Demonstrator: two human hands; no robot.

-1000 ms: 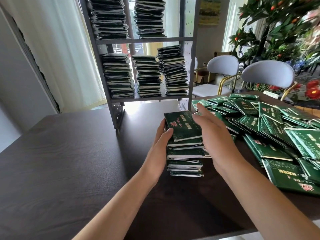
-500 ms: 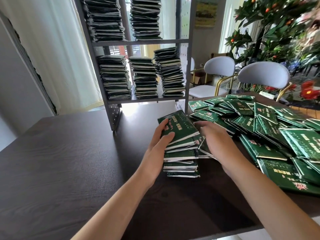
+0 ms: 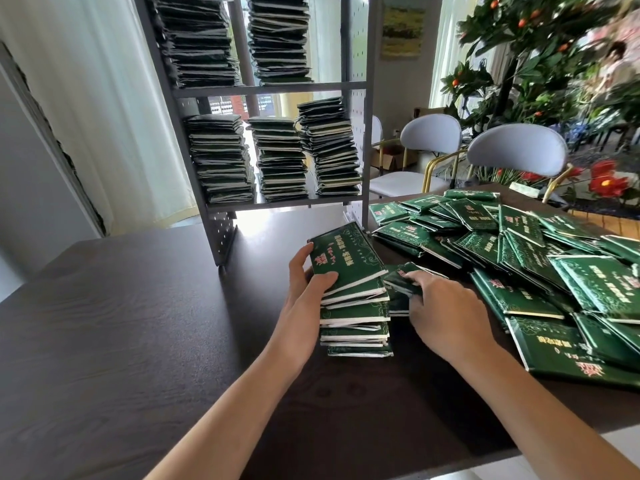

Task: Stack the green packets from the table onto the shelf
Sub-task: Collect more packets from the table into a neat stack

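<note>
Hands gathered a batch of green packets at mid-table, ahead of the shelf.

Left hand (image 3: 306, 289) held the near side of a small stack (image 3: 353, 306) on the table (image 3: 138, 323), thumb hooked over the tilted top packet and fingers curled behind, seemingly to keep the leaning pile from sliding. Right hand (image 3: 440, 306), just beside the stack, pinched another packet (image 3: 403, 278) in curled fingers, probably to add it so the batch could go up in one lift. Loose packets (image 3: 519, 251) lay overlapping to the right, many not yet moved. Beyond the stack stood the shelf (image 3: 266, 86), its two visible tiers carrying tall piles; the lower right pile (image 3: 329, 147) leaned.
</note>
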